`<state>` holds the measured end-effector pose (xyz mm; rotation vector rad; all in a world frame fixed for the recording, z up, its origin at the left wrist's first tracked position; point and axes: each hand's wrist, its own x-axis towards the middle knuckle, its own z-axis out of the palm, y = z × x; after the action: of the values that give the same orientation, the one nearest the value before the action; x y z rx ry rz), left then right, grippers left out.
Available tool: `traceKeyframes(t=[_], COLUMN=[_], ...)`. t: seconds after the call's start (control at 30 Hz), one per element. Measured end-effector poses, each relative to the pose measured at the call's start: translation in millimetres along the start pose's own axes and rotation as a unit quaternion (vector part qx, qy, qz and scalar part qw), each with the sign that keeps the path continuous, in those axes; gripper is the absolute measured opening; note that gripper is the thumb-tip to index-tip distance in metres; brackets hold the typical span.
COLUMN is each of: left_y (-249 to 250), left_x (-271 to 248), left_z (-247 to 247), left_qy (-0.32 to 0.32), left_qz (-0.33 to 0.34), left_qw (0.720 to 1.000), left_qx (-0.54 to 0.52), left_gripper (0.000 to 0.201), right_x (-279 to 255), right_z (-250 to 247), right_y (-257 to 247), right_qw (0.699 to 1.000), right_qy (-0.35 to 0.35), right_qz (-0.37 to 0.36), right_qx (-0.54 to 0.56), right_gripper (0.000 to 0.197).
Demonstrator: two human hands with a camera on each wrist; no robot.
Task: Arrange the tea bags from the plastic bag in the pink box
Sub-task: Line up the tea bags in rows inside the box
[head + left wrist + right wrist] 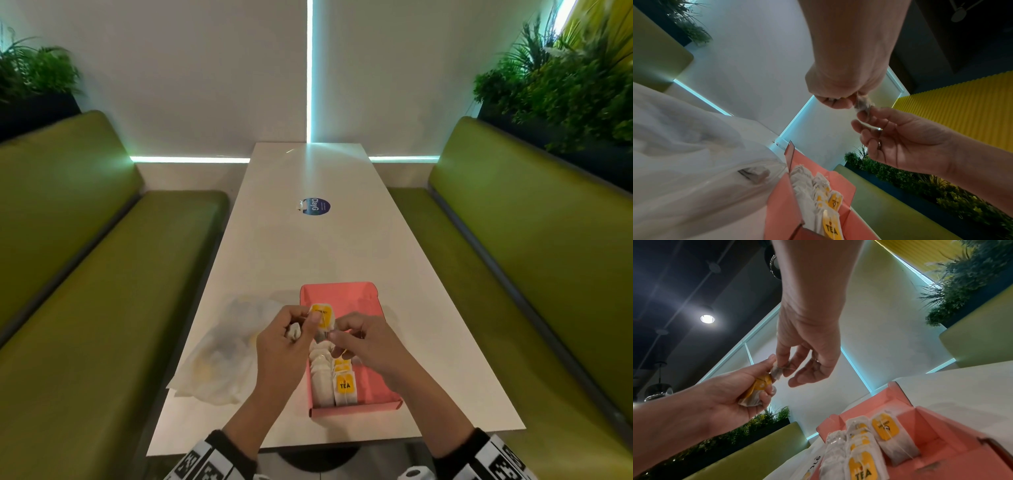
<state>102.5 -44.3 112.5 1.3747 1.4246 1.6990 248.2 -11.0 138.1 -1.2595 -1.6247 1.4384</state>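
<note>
Both hands pinch tea bags above the pink box.

The left hand (286,337) grips a papery tea bag (323,317) with a glossy yellow tag; the right hand (364,337) pinches its lower edge. A flat cardboard pink box (346,293) on the smooth white worktop (308,246) holds two overlapping rows of tea bags; the crumpled translucent plastic bag (222,356) lies just left.

Above the pink box (781,199) with its rows of tea bags (813,193), the left hand (840,87) and right hand (906,142) pinch one tea bag (863,104) between them; the plastic bag (690,154) lies just beside the box.
</note>
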Motion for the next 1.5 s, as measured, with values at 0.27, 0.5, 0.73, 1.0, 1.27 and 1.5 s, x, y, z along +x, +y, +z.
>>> traceKeyframes(t=[0.27, 0.5, 0.73, 1.0, 1.27, 1.5], left_y=[-1, -1, -3, -4, -7, -26], left_x=[-1, -3, -1, -3, -8, -8], left_z=[1, 2, 0, 4, 6, 9], left_qy=[0.028, 0.071, 0.065, -0.084, -0.221, -0.245], left_qz=[-0.008, -0.003, -0.019, -0.018, -0.066, -0.084], left_qw=[0.999, 0.994, 0.993, 0.994, 0.969, 0.940], left_qx=[0.020, 0.077, 0.092, 0.063, 0.084, 0.220], left_gripper=[0.017, 0.009, 0.010, 0.017, 0.009, 0.029], right_x=[-5, -10, -16, 0, 6, 10], right_z=[0, -3, -10, -21, -29, -38], right_y=[3, 4, 5, -5, 1, -1], right_qw=[0.996, 0.997, 0.996, 0.999, 0.998, 0.965], right_qy=[-0.004, -0.050, -0.082, -0.015, 0.009, -0.040], right_qz=[0.018, -0.013, -0.023, -0.048, -0.053, -0.028], right_qx=[0.090, 0.060, 0.041, 0.004, -0.028, -0.257], right_gripper=[0.004, 0.009, 0.012, 0.034, 0.017, 0.015])
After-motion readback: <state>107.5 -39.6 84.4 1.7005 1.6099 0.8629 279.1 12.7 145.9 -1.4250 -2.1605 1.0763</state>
